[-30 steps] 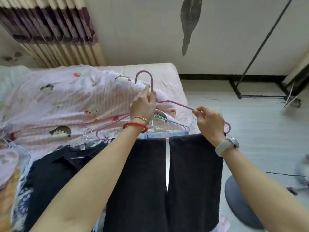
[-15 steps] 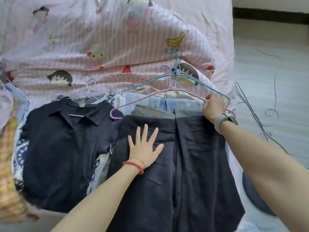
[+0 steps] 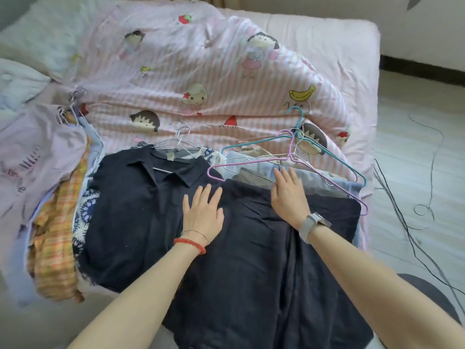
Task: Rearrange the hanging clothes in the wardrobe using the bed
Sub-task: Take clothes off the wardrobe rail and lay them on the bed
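Note:
Dark navy trousers (image 3: 254, 263) lie flat on the bed, hung over a pink hanger (image 3: 289, 157) on top of a pile with a teal hanger (image 3: 327, 152). My left hand (image 3: 202, 210) rests flat on the trousers' left part, fingers straight. My right hand (image 3: 289, 195) presses flat near the waistband, fingertips reaching the light blue garment (image 3: 314, 175) underneath. To the left lies a dark collared shirt (image 3: 136, 197) on a wire hanger (image 3: 181, 144).
A pink striped cartoon quilt (image 3: 201, 79) covers the bed behind the clothes. At the left lie a lilac top (image 3: 32, 157) and an orange checked garment (image 3: 55, 235). Black cables (image 3: 415, 197) trail over the pale floor at the right. A grey round object (image 3: 432, 295) sits at lower right.
The trousers on the pink hanger were lowered from mid-air onto the pile. My right hand let go of the hanger's end and moved left onto the waistband; my left hand stays flat.

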